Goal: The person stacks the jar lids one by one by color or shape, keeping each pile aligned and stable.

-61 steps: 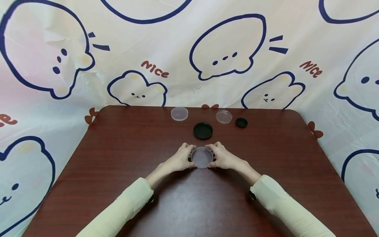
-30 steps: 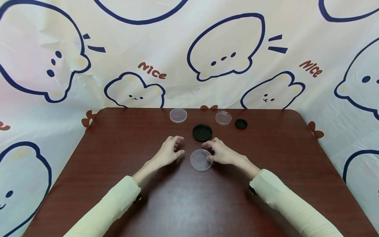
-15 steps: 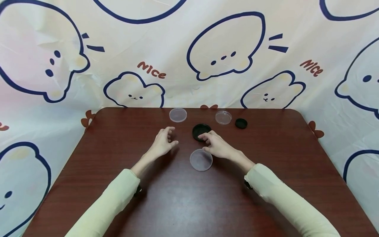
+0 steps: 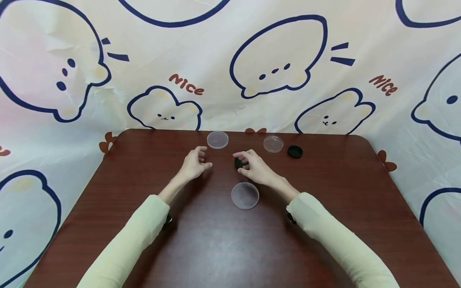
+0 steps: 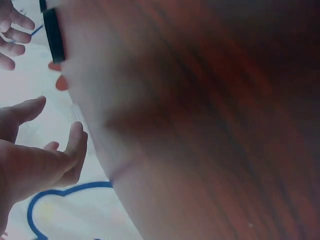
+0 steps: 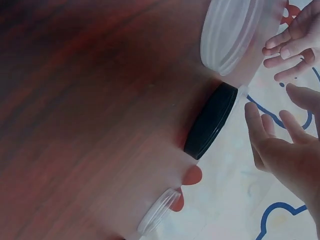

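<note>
My right hand [image 4: 256, 167] is over the larger black round dish [image 4: 237, 163], hiding much of it in the head view. In the right wrist view the hand [image 6: 285, 150] is held above the table, its fingers loosely bent around nothing, apart from the black dish [image 6: 210, 122]. A clear petri dish [image 4: 245, 196] lies in front of that hand. My left hand [image 4: 192, 165] hovers left of the black dish with nothing in it, thumb and fingers spread. Behind it, near the table's far edge, sits another clear petri dish [image 4: 217, 140].
At the back right are a third clear petri dish [image 4: 273, 144] and a small black round dish [image 4: 295, 151]. They stand on a brown wooden table [image 4: 230, 248]. A cloth with cartoon figures [image 4: 216, 56] hangs behind the table.
Both hands held the front clear petri dish two seconds ago and have let go of it. The left hand moved left and away from me; the right hand moved forward over the larger black dish.
</note>
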A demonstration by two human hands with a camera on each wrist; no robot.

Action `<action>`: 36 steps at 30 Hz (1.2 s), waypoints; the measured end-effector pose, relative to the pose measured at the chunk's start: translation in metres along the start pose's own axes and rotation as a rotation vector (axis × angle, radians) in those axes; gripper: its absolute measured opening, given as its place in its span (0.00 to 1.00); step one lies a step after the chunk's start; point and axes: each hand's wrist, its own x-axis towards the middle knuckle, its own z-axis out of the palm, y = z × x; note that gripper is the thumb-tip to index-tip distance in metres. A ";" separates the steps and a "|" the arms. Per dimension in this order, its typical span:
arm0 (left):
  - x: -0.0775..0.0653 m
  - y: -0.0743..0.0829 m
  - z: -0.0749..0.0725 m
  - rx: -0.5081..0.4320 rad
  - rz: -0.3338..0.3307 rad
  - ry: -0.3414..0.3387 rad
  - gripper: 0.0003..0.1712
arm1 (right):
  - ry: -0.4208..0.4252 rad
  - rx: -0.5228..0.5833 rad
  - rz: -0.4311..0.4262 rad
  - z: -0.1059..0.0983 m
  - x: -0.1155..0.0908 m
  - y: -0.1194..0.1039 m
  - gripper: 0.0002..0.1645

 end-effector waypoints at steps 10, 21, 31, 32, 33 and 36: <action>0.032 -0.004 0.000 -0.027 0.002 -0.003 0.37 | 0.099 -0.027 0.039 -0.011 0.022 0.012 0.28; 0.051 -0.013 0.002 0.005 -0.033 0.001 0.39 | 0.066 -0.040 0.097 -0.005 0.052 0.013 0.36; 0.066 -0.018 0.000 0.025 -0.052 0.001 0.42 | -0.025 -0.014 0.167 0.007 0.093 0.014 0.47; 0.069 -0.019 0.000 0.023 -0.051 0.000 0.42 | -0.027 -0.014 0.178 0.009 0.096 0.014 0.48; 0.071 -0.020 -0.001 0.023 -0.048 -0.003 0.42 | -0.024 -0.022 0.191 0.010 0.100 0.015 0.48; 0.076 -0.024 -0.002 0.022 -0.055 -0.006 0.43 | -0.005 -0.053 0.241 0.012 0.110 0.021 0.48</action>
